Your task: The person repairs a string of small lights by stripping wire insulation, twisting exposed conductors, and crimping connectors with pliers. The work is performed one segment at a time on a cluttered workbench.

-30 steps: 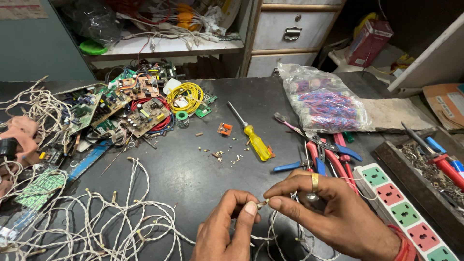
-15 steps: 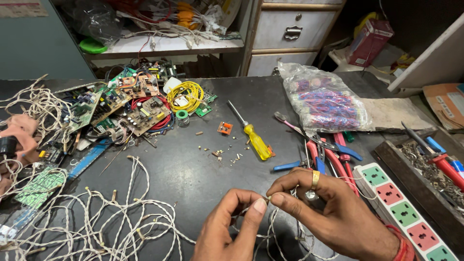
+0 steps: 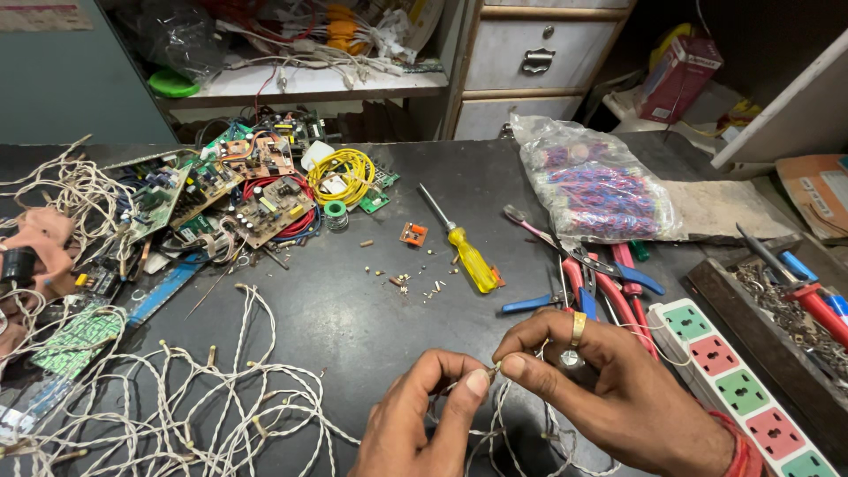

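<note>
Both hands pinch one twisted wire (image 3: 495,415): left hand (image 3: 415,424), right hand (image 3: 609,389), fingertips nearly touching, pliers (image 3: 592,283) beside.

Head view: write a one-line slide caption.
Left hand and right hand pinch twisted white wire above a cluttered black workbench.

One head-worn camera looks steeply down, close over the dark workbench (image 3: 353,327).

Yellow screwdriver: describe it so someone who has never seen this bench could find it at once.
Start at the dark workbench and find the clear bag of coloured parts at its right. Just left of the bag, near the bench's middle, lies the screwdriver, shaft pointing away to the upper left. Its translucent yellow handle sets it apart from the red and blue pliers beside it.
</note>
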